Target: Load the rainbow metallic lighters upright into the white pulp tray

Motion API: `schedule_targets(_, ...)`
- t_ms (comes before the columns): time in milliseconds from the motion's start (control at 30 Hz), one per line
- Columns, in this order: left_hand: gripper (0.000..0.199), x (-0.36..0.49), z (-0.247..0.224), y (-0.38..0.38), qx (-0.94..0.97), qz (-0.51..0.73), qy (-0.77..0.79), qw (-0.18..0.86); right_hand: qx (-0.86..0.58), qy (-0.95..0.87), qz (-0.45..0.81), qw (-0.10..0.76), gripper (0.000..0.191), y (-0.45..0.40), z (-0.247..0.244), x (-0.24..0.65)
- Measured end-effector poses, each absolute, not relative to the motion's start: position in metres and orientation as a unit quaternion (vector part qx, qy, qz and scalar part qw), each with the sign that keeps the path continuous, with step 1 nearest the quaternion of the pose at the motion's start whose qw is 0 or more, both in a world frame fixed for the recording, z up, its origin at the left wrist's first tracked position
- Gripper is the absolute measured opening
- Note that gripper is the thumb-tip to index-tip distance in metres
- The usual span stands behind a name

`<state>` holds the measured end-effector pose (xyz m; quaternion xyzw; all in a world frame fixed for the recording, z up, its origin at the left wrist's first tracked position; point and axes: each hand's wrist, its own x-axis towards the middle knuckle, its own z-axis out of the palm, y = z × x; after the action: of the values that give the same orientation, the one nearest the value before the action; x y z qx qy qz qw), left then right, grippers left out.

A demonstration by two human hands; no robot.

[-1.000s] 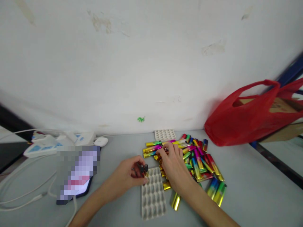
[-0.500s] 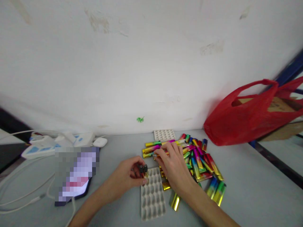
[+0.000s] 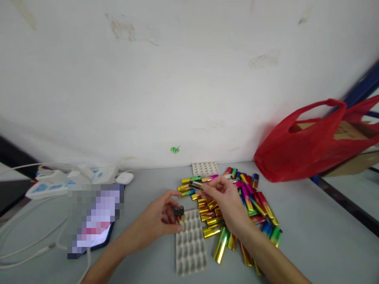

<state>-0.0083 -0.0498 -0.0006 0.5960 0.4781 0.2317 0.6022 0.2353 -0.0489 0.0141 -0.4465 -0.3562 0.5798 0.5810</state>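
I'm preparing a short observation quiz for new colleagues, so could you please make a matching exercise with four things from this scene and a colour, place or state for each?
1. Left hand
2. Right hand
3. Bag
4. Power strip

A. Red, with cardboard inside
B. Holds two dark-ended pieces
C. White and blue, on the left
D. Pinches a slim piece by the shiny pile

Pairs: 1-B, 2-D, 3-A, 4-C

the left hand curls with thumb and forefinger parted; the right hand pinches, its forearm slanting inward.
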Motion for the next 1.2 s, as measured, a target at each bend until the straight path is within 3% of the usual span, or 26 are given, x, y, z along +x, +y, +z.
schedule_targets(200,0.075,-0.005,0.002,-0.052,0.605,0.234,0.48,0.59,-0.357,-0.276,0.664,0.597,0.048,-0.052,0.024,0.234)
schedule_targets(367,0.081,-0.006,0.0,-0.051,0.606,0.238,0.48,0.588,-0.312,-0.247,0.737,0.546,0.057,-0.058,0.029,0.233)
schedule_targets(567,0.093,-0.007,-0.008,-0.049,0.607,0.245,0.476,0.587,-0.231,-0.247,0.786,0.517,0.033,-0.061,0.034,0.23)
schedule_targets(667,0.09,-0.007,-0.01,-0.049,0.606,0.246,0.479,0.585,-0.244,-0.253,0.774,0.526,0.038,-0.061,0.034,0.231)
schedule_targets(967,0.087,-0.007,-0.008,-0.05,0.605,0.244,0.486,0.581,-0.3,-0.258,0.758,0.519,0.025,-0.065,0.03,0.233)
schedule_targets(1200,0.087,-0.006,-0.007,-0.05,0.609,0.25,0.483,0.578,-0.261,-0.277,0.777,0.502,0.043,-0.062,0.027,0.234)
